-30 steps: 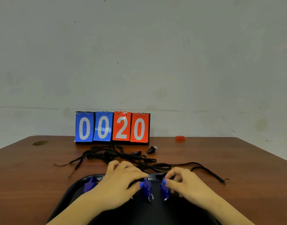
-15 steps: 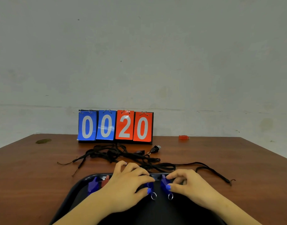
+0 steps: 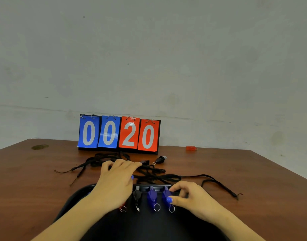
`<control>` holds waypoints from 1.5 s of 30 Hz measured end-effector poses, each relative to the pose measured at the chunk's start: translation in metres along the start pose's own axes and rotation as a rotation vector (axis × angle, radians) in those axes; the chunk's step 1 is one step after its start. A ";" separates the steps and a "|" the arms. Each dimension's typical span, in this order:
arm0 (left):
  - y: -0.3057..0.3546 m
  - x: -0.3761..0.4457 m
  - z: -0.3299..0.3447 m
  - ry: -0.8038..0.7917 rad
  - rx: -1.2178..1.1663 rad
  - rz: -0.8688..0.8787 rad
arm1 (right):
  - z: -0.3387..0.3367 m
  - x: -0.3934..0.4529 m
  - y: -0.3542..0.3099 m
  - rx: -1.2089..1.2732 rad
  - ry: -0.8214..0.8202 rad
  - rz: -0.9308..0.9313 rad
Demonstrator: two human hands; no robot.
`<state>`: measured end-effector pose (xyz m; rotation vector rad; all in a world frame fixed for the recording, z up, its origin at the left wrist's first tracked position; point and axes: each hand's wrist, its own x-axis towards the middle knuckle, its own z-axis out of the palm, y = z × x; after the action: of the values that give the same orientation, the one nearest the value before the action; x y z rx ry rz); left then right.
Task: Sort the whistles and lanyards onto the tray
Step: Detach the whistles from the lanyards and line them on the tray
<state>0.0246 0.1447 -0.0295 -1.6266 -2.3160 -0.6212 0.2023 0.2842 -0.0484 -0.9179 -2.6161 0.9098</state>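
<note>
Brown wooden table (image 3: 27, 180) against a grey wall (image 3: 166, 58); dark stain (image 3: 39, 146) near the far left corner. Flip scoreboard (image 3: 118, 133) upright at the back, reading 00 on blue cards, 20 on red. Tangle of black lanyards (image 3: 149, 173) spread on the wood in front of it, loose ends trailing left and right. Left hand (image 3: 117, 180) stretched forward past the tray rim, fingers straight and resting on the lanyards, gripping nothing visible. Black tray (image 3: 76, 199) at the near edge, partly hidden under both forearms. Along the tray's far rim, a row of whistles lying side by side: red whistle (image 3: 123, 206) mostly covered by the left wrist, only its ring end showing; black whistle (image 3: 137, 196) next; blue whistle (image 3: 152, 197) next, ring toward the viewer; second blue whistle (image 3: 166, 195) at the right end. Right hand (image 3: 189, 200) pinching that second blue whistle between thumb and curled fingers. Spare black whistle (image 3: 159, 159) on the table just beyond the lanyards, off the tray. Spare red whistle (image 3: 191, 148) well apart near the wall, far right.
</note>
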 end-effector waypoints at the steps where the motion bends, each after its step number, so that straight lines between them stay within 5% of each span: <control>1: -0.001 0.001 0.000 0.007 -0.020 0.002 | 0.000 0.000 -0.001 0.001 -0.005 0.000; 12: -0.005 0.000 0.003 0.043 -0.060 0.006 | -0.002 -0.001 0.004 0.061 0.110 -0.025; 17: -0.008 0.019 -0.015 0.102 -0.193 -0.229 | -0.027 0.002 -0.002 0.138 0.171 -0.006; 22: -0.022 0.065 -0.043 -0.015 -0.174 -0.251 | -0.040 0.027 -0.009 0.067 0.190 0.014; 28: -0.032 0.112 0.003 -0.090 -0.198 -0.147 | -0.041 0.099 -0.018 -0.145 0.070 0.026; 38: -0.034 0.161 0.076 -0.382 0.166 -0.104 | -0.008 0.187 -0.004 -0.484 0.042 0.222; 45: -0.017 0.150 0.058 -0.070 0.084 -0.043 | -0.020 0.164 -0.002 -0.314 0.244 0.187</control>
<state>-0.0410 0.2920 -0.0193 -1.5883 -2.3980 -0.4758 0.0816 0.3954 -0.0312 -1.2792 -2.5295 0.3933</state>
